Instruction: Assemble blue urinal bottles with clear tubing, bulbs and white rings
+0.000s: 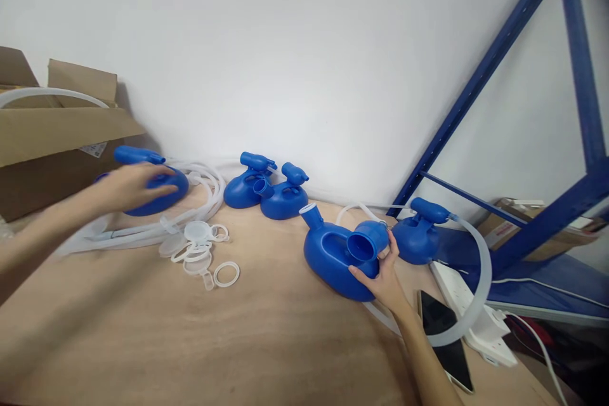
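On the left, my left hand (pixel 137 185) is over a blue bottle (pixel 164 195), its fingers apart; whether it touches the bottle is unclear. At centre right, my right hand (pixel 384 271) is wrapped round a blue cup-shaped part (pixel 368 241) with a wide open mouth. That part sits over a larger blue bottle (pixel 328 266), whose short neck with a pale rim points up and left. Left of the middle lie clear plastic caps (pixel 197 231) and a loose white ring (pixel 227 274).
Coiled clear tubing (pixel 209 184) and an open cardboard box (pixel 61 165) are at the left. Two blue bottles (pixel 285 202) stand near the wall, another (pixel 416 240) at the right. A phone (pixel 445 336), a power strip (pixel 476 317) and a blue metal frame (pixel 476 89) are right.
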The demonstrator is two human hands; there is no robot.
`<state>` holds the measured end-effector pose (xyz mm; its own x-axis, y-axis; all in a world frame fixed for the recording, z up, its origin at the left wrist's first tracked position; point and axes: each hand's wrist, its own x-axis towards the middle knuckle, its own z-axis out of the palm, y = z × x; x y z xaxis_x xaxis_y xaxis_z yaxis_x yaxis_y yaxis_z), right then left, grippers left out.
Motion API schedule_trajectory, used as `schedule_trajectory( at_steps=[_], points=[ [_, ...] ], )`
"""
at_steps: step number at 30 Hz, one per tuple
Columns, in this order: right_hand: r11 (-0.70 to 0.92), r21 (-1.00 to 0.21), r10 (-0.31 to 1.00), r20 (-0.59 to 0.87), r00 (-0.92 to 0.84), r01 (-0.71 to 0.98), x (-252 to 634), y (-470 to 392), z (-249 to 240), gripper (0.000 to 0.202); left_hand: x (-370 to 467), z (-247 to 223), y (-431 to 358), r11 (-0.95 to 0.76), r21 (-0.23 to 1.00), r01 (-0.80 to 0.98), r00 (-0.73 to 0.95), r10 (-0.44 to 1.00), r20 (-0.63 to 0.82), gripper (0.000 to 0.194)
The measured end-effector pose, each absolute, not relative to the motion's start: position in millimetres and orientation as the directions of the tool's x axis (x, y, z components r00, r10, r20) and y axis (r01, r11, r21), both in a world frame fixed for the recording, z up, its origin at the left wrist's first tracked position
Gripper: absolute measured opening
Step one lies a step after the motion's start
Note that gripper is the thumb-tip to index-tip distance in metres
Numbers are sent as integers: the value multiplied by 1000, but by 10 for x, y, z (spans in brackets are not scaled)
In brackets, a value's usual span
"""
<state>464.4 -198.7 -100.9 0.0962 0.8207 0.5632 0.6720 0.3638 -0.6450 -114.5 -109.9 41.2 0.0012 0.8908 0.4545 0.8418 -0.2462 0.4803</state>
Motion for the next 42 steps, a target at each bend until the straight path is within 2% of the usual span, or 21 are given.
schedule_trajectory(
  at_steps=[2, 4, 6, 9, 12, 14, 17, 21, 25, 30, 32, 35, 38, 40, 42],
  points=[
    [360, -644, 821, 562, 98, 675, 4638, -1990, -994, 129, -655, 239, -1269, -421, 405, 812, 338, 904, 262, 60],
    [368, -641, 823, 562, 85, 673, 4625, -1999, -974, 127, -158, 43, -1428, -522, 334, 785, 483, 853, 196, 49],
    [372, -646, 828, 555, 76, 666, 4610, -2011, -957, 124, 308, -125, -1498, -638, 268, 722, 588, 770, 247, 47],
    [364, -665, 845, 531, 70, 652, 4607, -2021, -951, 124, 912, -252, -1346, -725, 252, 641, 608, 680, 410, 53],
    [375, -664, 849, 526, 48, 647, 4633, -2029, -950, 123, 1359, -233, -992, -746, 366, 556, 558, 662, 500, 49],
    [388, -648, 841, 540, 36, 655, 4640, -2049, -930, 121, 1539, -190, -776, -758, 419, 499, 591, 652, 475, 41],
    [388, -643, 845, 534, 23, 661, 4576, -2098, -858, 119, 1610, -128, -628, -778, 454, 434, 654, 619, 435, 41],
    [317, -691, 853, 507, 123, 650, 4372, -2132, -762, 122, 1465, -40, -755, -714, 617, 330, 779, 576, 250, 50],
    [325, -692, 828, 538, 160, 644, 4260, -2120, -758, 122, 1296, 56, -986, -557, 747, 363, 811, 583, 41, 52],
    [398, -664, 825, 561, 69, 634, 4293, -2133, -804, 120, 1103, 125, -1116, -467, 829, 308, 844, 536, -12, 54],
    [389, -664, 828, 556, 74, 639, 4282, -2142, -816, 120, 975, 144, -1148, -534, 750, 390, 820, 572, -19, 51],
    [372, -673, 822, 559, 110, 639, 4219, -2138, -843, 118, 693, 111, -1220, -624, 441, 645, 688, 725, 19, 43],
    [380, -672, 822, 561, 101, 636, 4145, -2101, -883, 117, 382, -85, -1354, -523, 163, 837, 525, 850, 30, 35],
    [392, -664, 822, 563, 81, 636, 4103, -2060, -904, 118, 226, -300, -1477, -467, 77, 881, 469, 883, -12, 35],
    [412, -651, 813, 578, 65, 637, 4054, -2014, -913, 118, 133, -524, -1595, -480, 49, 876, 481, 876, -18, 36]
  ],
)
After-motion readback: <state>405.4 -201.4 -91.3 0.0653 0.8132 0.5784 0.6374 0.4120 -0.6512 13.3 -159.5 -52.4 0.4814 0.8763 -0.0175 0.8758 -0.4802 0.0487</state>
